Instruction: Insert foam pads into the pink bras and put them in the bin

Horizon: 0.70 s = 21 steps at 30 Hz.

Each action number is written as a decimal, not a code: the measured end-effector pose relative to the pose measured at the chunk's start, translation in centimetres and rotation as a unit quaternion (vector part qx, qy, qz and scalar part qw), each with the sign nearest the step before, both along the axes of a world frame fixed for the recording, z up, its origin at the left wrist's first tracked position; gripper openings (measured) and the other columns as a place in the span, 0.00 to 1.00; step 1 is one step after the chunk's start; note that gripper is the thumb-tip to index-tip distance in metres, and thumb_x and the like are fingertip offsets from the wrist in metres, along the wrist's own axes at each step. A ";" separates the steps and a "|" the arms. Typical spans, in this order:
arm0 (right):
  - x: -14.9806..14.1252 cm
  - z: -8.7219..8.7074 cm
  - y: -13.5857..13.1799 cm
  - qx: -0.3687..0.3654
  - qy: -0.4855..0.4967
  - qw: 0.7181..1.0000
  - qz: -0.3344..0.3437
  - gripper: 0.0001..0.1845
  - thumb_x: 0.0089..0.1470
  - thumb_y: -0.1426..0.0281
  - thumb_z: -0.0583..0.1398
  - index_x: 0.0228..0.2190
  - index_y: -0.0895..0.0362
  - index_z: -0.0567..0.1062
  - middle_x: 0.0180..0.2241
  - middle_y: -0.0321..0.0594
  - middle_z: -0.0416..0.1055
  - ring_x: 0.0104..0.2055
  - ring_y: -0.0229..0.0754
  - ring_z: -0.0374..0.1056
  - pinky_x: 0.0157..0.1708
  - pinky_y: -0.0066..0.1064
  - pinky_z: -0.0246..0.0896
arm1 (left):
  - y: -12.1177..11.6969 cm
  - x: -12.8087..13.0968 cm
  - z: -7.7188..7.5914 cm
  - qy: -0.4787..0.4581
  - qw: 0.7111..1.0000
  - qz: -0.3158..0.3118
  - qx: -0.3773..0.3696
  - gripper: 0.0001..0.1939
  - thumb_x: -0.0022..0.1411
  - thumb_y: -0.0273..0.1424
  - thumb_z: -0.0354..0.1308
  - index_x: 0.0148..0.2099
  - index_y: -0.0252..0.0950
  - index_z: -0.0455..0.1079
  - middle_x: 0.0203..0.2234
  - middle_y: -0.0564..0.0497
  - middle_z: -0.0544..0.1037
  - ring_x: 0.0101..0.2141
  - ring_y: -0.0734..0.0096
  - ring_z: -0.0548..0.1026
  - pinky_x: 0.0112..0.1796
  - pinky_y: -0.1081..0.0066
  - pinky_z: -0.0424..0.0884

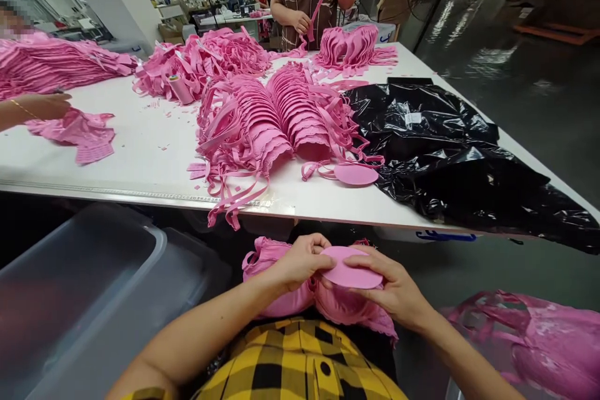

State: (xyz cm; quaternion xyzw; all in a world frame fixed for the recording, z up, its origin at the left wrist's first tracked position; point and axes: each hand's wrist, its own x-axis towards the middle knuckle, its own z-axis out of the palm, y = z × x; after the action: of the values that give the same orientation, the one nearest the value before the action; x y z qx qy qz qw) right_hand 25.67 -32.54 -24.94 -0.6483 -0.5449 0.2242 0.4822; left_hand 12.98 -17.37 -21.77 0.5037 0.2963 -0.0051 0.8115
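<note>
Between both hands I hold a pink oval bra pad (352, 267), just above my lap. My left hand (307, 259) pinches its left end, thumb on top. My right hand (387, 278) grips the right side, with the thumb lying across the upper face. Beneath the pad a pink bra (285, 300) with lace edging rests on my lap, its middle partly hidden by the pad and my fingers. On the table edge ahead lies another pink oval pad (356, 175), beside a long row of nested pink bras (281, 119) with loose straps.
Black plastic bags (431, 144) cover the white table's (323, 206) right side. A translucent bin (84, 306) stands at my left, and bagged pink bras (553, 344) at my right. A thread cone (180, 89) stands by a strap heap. Co-workers handle pink pieces at left and across the table.
</note>
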 end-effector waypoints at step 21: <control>-2.7 -2.7 -1.7 0.022 0.130 0.965 -0.227 0.05 0.45 0.66 0.64 0.25 0.55 0.77 0.24 0.38 0.76 0.26 0.42 0.71 0.28 0.30 0.69 | -3.2 0.0 -2.4 -0.048 0.997 -0.001 0.066 0.20 0.41 0.31 0.68 0.31 0.33 0.60 0.21 0.59 0.66 0.22 0.82 0.65 0.24 0.80 0.63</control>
State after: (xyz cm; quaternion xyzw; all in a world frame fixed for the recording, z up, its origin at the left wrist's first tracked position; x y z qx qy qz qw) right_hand 22.98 -34.28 -27.69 -0.7093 -0.3209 0.1794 0.6015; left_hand 12.93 -20.55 -24.18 0.5565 0.2558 0.0381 0.7896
